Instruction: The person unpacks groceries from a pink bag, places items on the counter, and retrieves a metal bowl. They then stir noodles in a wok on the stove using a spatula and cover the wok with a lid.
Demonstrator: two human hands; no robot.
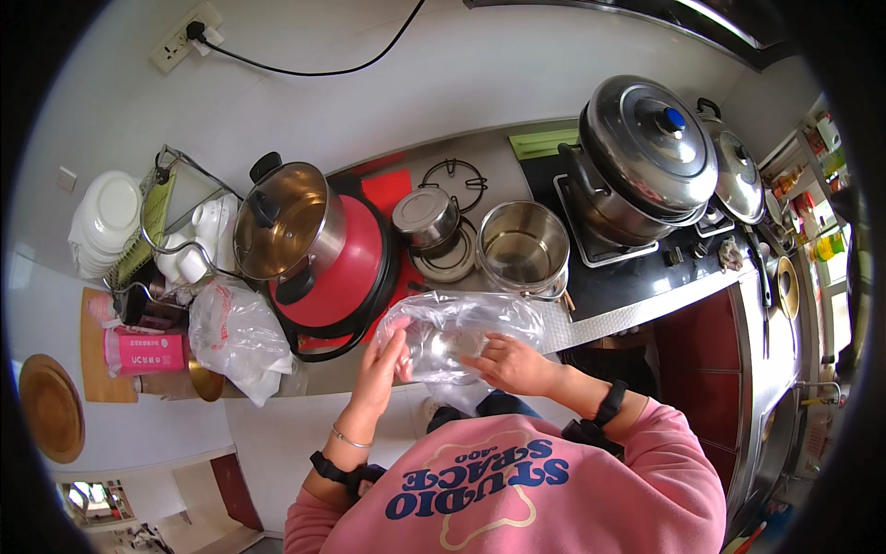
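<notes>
Both my hands hold a clear plastic bag in front of me at the counter's edge. My left hand grips its left side, with some of the film over the fingers. At the bag's right side, the fingers of my right hand are bent onto the film. A shiny, roundish area shows through the plastic between my hands; I cannot tell what it is. Just beyond the bag stand an open stainless steel pot and a small lidded steel pot.
A steel pot with a glass lid leans on a red round appliance at the left. Farther left are a white plastic bag, a pink tissue pack and a dish rack. A large lidded steamer sits on the stove at the right.
</notes>
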